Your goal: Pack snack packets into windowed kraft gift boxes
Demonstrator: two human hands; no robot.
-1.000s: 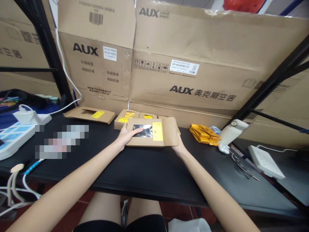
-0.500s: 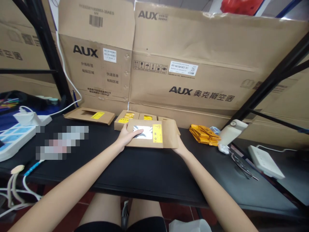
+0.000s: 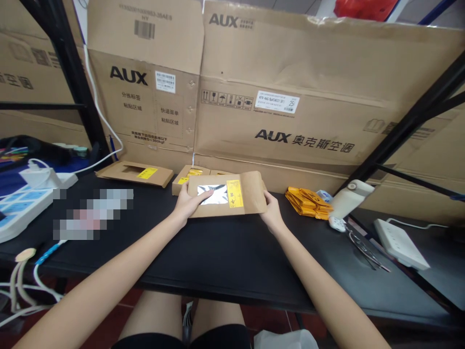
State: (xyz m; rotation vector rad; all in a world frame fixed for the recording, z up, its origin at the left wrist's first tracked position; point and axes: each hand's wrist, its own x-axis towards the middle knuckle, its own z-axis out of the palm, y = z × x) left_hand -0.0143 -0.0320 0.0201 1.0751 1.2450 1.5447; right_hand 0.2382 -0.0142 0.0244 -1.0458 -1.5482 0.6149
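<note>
A flat brown cardboard box (image 3: 215, 211) is held over the black table between my two hands. Through its window a shiny silver surface (image 3: 218, 195) shows, and beside that is a yellow label (image 3: 235, 198). My left hand (image 3: 187, 202) grips the left end, its thumb lying across the window and its other fingers hidden behind. At the right end a flap (image 3: 254, 193) stands out, and my right hand (image 3: 272, 212) is closed on its edge, the fingers partly out of sight. Behind the held box, another cardboard box (image 3: 180, 188) with yellow packets inside is partly covered.
An opened flat carton (image 3: 160, 178) lies at the back left. Orange packets (image 3: 307, 202) are piled to the right, near a white bottle (image 3: 350, 199), glasses (image 3: 365, 249) and a white power strip (image 3: 399, 242). Another power strip (image 3: 34, 206) lies left. Large cardboard panels (image 3: 308, 63) line the back.
The held box has shifted slightly left and up, covering more of the boxes behind. My right hand's fingers now show more at the flap's edge.
</note>
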